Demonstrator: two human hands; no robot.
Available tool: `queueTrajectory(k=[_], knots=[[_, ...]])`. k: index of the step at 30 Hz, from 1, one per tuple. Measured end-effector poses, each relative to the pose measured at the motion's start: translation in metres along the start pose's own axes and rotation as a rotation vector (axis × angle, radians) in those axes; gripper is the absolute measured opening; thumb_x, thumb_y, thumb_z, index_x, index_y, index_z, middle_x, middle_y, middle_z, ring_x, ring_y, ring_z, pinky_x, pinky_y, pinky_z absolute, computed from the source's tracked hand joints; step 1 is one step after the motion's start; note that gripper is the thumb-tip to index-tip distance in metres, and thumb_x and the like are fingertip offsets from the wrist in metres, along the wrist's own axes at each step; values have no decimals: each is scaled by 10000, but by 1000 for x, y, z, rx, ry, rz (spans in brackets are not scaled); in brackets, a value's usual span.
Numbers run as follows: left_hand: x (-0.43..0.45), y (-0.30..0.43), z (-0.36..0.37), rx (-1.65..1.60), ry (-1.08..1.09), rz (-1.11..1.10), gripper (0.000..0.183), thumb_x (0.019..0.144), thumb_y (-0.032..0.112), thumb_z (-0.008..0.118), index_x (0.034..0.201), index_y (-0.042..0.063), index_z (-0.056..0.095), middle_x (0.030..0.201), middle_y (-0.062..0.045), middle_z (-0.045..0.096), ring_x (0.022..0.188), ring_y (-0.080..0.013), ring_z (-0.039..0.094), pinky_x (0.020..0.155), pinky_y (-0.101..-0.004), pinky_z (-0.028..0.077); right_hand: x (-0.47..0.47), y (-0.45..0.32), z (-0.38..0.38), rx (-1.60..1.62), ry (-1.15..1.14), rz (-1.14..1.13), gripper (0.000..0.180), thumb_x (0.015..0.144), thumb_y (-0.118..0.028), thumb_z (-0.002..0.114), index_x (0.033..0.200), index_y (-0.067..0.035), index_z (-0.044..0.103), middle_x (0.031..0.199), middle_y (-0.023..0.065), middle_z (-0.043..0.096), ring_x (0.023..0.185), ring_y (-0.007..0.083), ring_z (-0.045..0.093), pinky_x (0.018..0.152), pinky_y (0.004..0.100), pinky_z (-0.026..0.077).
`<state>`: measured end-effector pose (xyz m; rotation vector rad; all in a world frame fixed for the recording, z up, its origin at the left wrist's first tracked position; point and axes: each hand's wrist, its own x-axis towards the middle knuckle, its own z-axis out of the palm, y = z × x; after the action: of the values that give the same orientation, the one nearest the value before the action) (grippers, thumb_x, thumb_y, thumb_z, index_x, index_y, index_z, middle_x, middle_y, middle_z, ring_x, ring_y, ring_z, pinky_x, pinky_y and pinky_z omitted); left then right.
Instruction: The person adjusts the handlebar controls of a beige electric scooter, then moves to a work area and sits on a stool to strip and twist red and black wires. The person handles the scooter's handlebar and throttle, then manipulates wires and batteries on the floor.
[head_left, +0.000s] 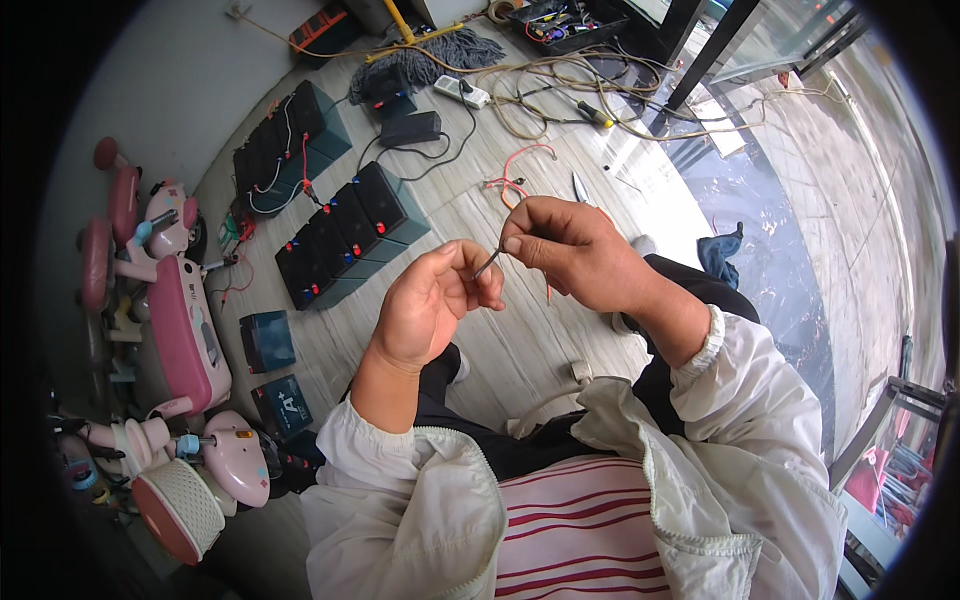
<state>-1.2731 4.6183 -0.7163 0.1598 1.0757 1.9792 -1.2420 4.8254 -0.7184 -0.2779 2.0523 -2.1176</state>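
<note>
My right hand (574, 251) pinches the upper end of a short, thin dark piece (487, 264), perhaps a wire or rod, between thumb and forefinger. The piece's lower end lies against the curled fingers of my left hand (442, 296), whose palm faces up; how firmly these fingers hold it I cannot tell. Beyond my hands, red wires (525, 154) with lugs lie on the floor, beside the pointed metal tip of a tool (580, 187), mostly hidden by my right hand. To the left stand two rows of black-topped batteries (341, 240) with red and blue terminals.
A black power adapter (410, 129), a white power strip (461, 91) and a yellow-black screwdriver (595, 114) lie ahead among coiled cables. Behind them are a mop (427, 60) and a tool tray (570, 26). Pink children's ride-on vehicles (180, 330) stand left, near two single batteries (268, 341).
</note>
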Motion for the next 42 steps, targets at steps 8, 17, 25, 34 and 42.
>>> queueTrajectory(k=[8, 17, 25, 34, 42], knots=[[7, -12, 17, 894, 240, 657, 198, 816, -37, 631, 1008, 9, 628, 903, -59, 615, 825, -132, 583, 790, -264, 470, 1, 8, 6, 696, -85, 452, 125, 915, -176, 566, 910, -53, 588, 700, -11, 517, 536, 67, 455, 456, 229, 368], [11, -14, 19, 963, 326, 768, 129, 801, -41, 680, 917, 10, 652, 871, -77, 642, 759, -146, 604, 692, -252, 488, 2, 16, 9, 671, -130, 448, 110, 920, -171, 580, 902, -63, 589, 694, -18, 509, 540, 60, 446, 445, 228, 356], [9, -14, 19, 976, 353, 771, 129, 806, -32, 682, 922, 13, 651, 851, -77, 655, 746, -143, 607, 685, -254, 492, 1, 18, 13, 420, -83, 293, 128, 926, -184, 591, 971, -65, 603, 748, -20, 545, 574, 41, 465, 462, 195, 387], [7, -15, 19, 638, 373, 642, 112, 866, 7, 647, 974, -5, 619, 883, -74, 672, 802, -116, 628, 728, -240, 498, 0, 12, 15, 253, 32, 141, 140, 894, -135, 635, 960, -12, 620, 802, -2, 605, 650, 23, 526, 492, 197, 426], [12, -15, 11, 230, 363, 510, 95, 923, 107, 601, 972, 25, 606, 874, -70, 657, 712, -78, 540, 688, -218, 445, -3, 18, 25, 131, 39, -35, 91, 876, -75, 578, 829, 2, 570, 736, 7, 574, 682, 65, 493, 614, 233, 427]])
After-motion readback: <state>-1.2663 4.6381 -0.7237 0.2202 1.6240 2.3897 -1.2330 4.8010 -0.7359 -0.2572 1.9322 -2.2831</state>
